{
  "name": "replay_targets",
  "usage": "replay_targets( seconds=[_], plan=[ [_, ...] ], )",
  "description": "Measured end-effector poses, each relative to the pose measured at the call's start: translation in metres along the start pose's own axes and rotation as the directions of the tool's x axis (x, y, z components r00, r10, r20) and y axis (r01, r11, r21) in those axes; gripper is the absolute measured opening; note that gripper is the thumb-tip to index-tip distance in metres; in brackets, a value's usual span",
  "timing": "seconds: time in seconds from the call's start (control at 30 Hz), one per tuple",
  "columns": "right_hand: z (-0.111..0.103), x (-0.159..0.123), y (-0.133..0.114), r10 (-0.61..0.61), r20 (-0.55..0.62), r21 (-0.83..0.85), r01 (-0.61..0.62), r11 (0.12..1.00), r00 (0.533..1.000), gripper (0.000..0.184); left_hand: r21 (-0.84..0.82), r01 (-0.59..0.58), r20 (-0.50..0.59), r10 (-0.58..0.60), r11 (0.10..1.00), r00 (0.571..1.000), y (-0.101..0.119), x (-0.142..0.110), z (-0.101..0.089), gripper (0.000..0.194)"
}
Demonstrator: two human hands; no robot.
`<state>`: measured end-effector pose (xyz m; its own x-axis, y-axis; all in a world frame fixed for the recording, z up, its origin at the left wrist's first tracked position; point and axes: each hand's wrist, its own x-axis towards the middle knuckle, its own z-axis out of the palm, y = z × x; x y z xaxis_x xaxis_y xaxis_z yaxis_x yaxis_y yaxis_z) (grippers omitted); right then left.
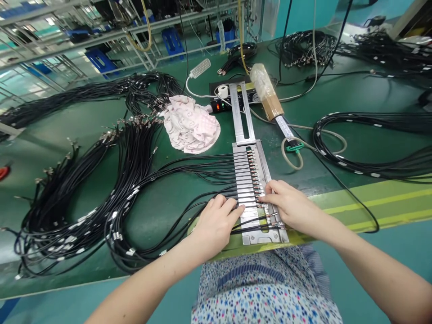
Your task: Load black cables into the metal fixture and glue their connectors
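A slotted metal fixture [248, 238] lies at the table's front edge, with several black cables [216, 167] laid side by side across it. Their stripped, metallic ends line up along its right half. At the fixture's left edge, my left hand [216, 222] has thumb and forefinger closed around a black cable. My right hand [292, 207] pinches that row's cable end at the right side, fingertips resting low over the fixture. Exactly how the tip sits between the fingers is partly hidden. Nearest me, a few cables lie less evenly across the fixture.
Cable bundles with white labels [72, 238] spread over the left side. Beyond the fixture are a pink-white cloth [192, 123], a black box with lit indicators [219, 107], a small lamp [200, 68] and a taped tool [266, 92]. More coiled cables [357, 166] lie right.
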<state>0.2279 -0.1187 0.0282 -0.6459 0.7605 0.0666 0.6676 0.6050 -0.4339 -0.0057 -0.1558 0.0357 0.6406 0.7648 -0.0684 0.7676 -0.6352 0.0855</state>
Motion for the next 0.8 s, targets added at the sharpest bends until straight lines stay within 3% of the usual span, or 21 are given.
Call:
replay_targets(
  seconds=[0.23, 0.43, 0.7, 0.8],
  plan=[
    [0.001, 0.004, 0.003, 0.061, -0.038, 0.123, -0.056, 0.991, 0.997, 0.037, -0.024, -0.003, -0.048, 0.002, 1.0, 0.999, 0.0, 0.003, 0.001, 0.036],
    [-0.004, 0.004, 0.015, 0.128, -0.035, 0.41, -0.103, 0.906, 0.991, 0.041, -0.088, -0.062, -0.049, 0.058, 0.994, 0.997, 0.015, 0.011, 0.001, 0.017],
    [-0.008, 0.013, 0.0, 0.142, 0.076, 0.11, -0.15, 0.982, 0.987, 0.038, -0.05, -0.108, -0.012, 0.107, 0.993, 0.994, 0.019, 0.018, 0.001, 0.015],
    [-0.011, 0.017, -0.007, 0.168, 0.114, 0.028, -0.172, 0.985, 0.979, 0.039, -0.1, -0.071, -0.02, 0.069, 0.992, 0.997, 0.016, 0.017, -0.003, 0.015]
  ],
)
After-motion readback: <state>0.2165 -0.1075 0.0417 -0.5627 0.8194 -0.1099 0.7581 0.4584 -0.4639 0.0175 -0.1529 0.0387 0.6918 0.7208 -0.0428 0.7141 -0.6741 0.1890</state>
